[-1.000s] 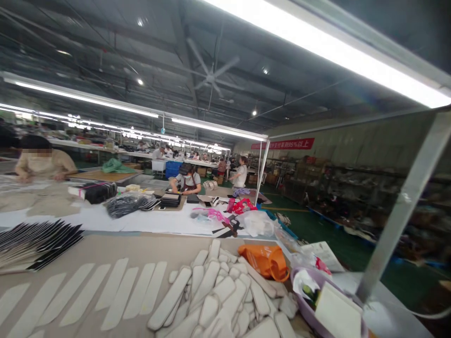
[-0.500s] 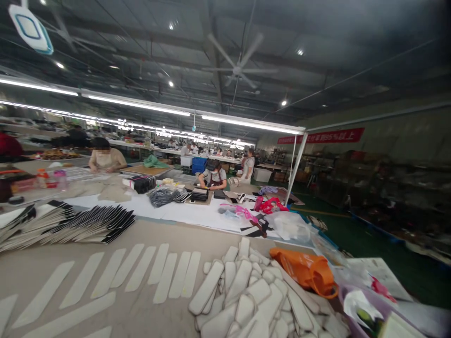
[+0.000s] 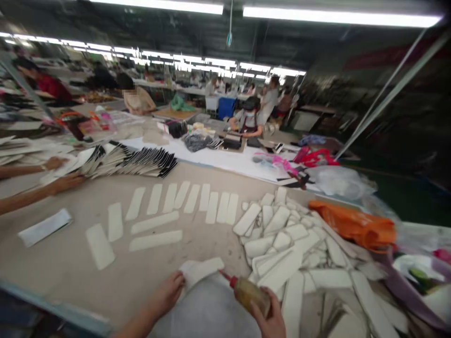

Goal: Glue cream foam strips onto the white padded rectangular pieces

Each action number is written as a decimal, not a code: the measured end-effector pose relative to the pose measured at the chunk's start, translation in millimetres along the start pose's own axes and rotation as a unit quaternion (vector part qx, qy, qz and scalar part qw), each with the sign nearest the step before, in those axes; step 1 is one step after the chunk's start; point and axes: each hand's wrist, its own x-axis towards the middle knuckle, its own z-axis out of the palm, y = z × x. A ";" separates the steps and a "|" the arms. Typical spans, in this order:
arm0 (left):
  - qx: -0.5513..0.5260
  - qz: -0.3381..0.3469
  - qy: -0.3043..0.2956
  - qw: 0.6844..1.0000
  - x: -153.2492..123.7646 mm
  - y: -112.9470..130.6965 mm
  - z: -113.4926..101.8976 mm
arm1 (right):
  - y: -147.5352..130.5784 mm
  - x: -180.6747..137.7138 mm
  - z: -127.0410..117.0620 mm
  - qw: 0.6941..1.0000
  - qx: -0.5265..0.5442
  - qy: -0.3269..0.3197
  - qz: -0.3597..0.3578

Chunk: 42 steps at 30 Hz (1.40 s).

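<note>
My left hand (image 3: 168,295) pinches the left end of a pale, flat strip (image 3: 202,271), which tilts slightly above a grey sheet (image 3: 211,310). In my right hand (image 3: 269,314) is a squeeze bottle (image 3: 251,295) of yellowish liquid with a red nozzle. The nozzle tip is at the strip's right end; whether it touches is too blurred to tell. Beyond my hands, several similar pale strips (image 3: 155,239) lie spread out on the table (image 3: 155,272). A heap of pale padded pieces (image 3: 282,244) is piled right beside the bottle.
At the left, another person's hands (image 3: 66,180) touch a fanned stack of black-edged pieces (image 3: 141,162). An orange bag (image 3: 355,225) and a purple basin (image 3: 405,295) border the heap on the right. People work at tables farther back.
The view has tilted down and turned left. My hands, the held strip and the bottle are now visible, as are the co-worker's hands at the left.
</note>
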 end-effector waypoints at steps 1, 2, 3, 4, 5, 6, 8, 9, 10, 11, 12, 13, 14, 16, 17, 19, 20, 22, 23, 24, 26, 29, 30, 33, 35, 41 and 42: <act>0.002 -0.003 -0.011 1.000 -9.8 -5.7 4.4 | 3.9 -6.8 3.2 0.999 -0.018 -0.011 0.046; 0.010 -0.007 -0.018 1.000 -15.9 -10.2 7.6 | 6.0 -11.1 6.9 0.996 -0.026 -0.025 0.076; 0.021 -0.012 -0.022 0.999 -19.0 -13.5 9.9 | 6.4 -13.4 11.1 0.994 -0.028 -0.036 0.095; 0.032 -0.018 -0.025 0.999 -19.7 -15.7 11.3 | 5.6 -14.3 15.9 0.993 -0.027 -0.044 0.105; 0.043 -0.022 -0.029 0.998 -19.0 -16.9 12.1 | 4.0 -14.6 21.2 0.993 -0.022 -0.049 0.107; 0.050 -0.024 -0.031 0.998 -17.4 -17.1 12.5 | 2.2 -14.7 26.8 0.993 -0.016 -0.053 0.106; 0.049 -0.010 -0.032 0.998 -13.4 -15.7 12.6 | -0.3 -15.3 38.4 0.994 -0.006 -0.056 0.097; 0.044 0.004 -0.033 0.998 -11.6 -14.5 12.6 | -0.4 -15.8 44.2 0.994 -0.002 -0.060 0.090; 0.036 0.022 -0.036 0.998 -10.2 -13.4 12.7 | 0.2 -16.1 49.7 0.995 -0.003 -0.065 0.078; 0.028 0.040 -0.040 0.998 -9.4 -12.5 12.8 | 1.4 -16.1 54.9 0.995 -0.009 -0.071 0.062; 0.019 0.059 -0.044 0.997 -9.4 -12.1 13.0 | 2.9 -15.7 59.8 0.996 -0.020 -0.079 0.041; 0.010 0.071 -0.044 0.996 -10.3 -12.3 13.2 | 4.2 -15.0 64.4 0.995 -0.035 -0.087 0.014; 0.004 0.072 -0.037 0.997 -12.4 -13.3 13.5 | 5.2 -13.9 68.6 0.994 -0.053 -0.097 -0.017; 0.003 0.050 -0.001 0.999 -20.1 -17.5 14.4 | 5.1 -11.3 76.4 0.986 -0.087 -0.115 -0.084; 0.008 0.031 0.019 0.999 -25.7 -20.5 15.2 | 4.2 -10.3 80.0 0.981 -0.100 -0.124 -0.114; 0.022 0.003 0.028 0.999 -38.7 -27.6 17.8 | 1.5 -9.2 86.7 0.968 -0.119 -0.150 -0.162; 0.025 -0.003 0.012 1.000 -45.3 -31.1 19.8 | 0.1 -9.3 89.7 0.961 -0.125 -0.169 -0.178; 0.023 -0.009 -0.034 0.999 -56.6 -36.7 24.6 | -1.7 -10.7 95.2 0.948 -0.133 -0.212 -0.197; 0.019 -0.012 -0.051 0.998 -60.6 -38.4 27.2 | -2.2 -11.6 97.7 0.942 -0.135 -0.232 -0.203; 0.015 -0.015 -0.059 0.998 -63.2 -39.3 29.8 | -2.4 -12.5 100.0 0.936 -0.135 -0.249 -0.210; 0.008 -0.021 -0.059 0.998 -64.6 -38.8 34.6 | -2.7 -13.8 104.1 0.925 -0.133 -0.275 -0.226; -0.001 -0.025 -0.053 0.998 -61.4 -35.6 39.2 | -4.1 -13.6 109.3 0.910 -0.133 -0.302 -0.252; -0.006 -0.025 -0.053 0.998 -60.2 -34.5 39.9 | -4.7 -13.1 110.8 0.905 -0.134 -0.308 -0.260; -0.020 -0.032 -0.048 0.998 -58.6 -31.9 40.0 | -6.1 -10.6 114.8 0.893 -0.130 -0.329 -0.280; -0.023 -0.038 -0.043 0.998 -58.9 -30.3 39.3 | -5.4 -8.9 117.4 0.883 -0.127 -0.346 -0.291; -0.011 -0.048 -0.048 0.998 -58.7 -27.7 38.6 | 5.8 -4.4 122.3 0.865 -0.127 -0.360 -0.326; -0.010 -0.048 -0.050 0.998 -58.4 -27.8 38.9 | 7.6 -3.2 121.9 0.864 -0.128 -0.356 -0.331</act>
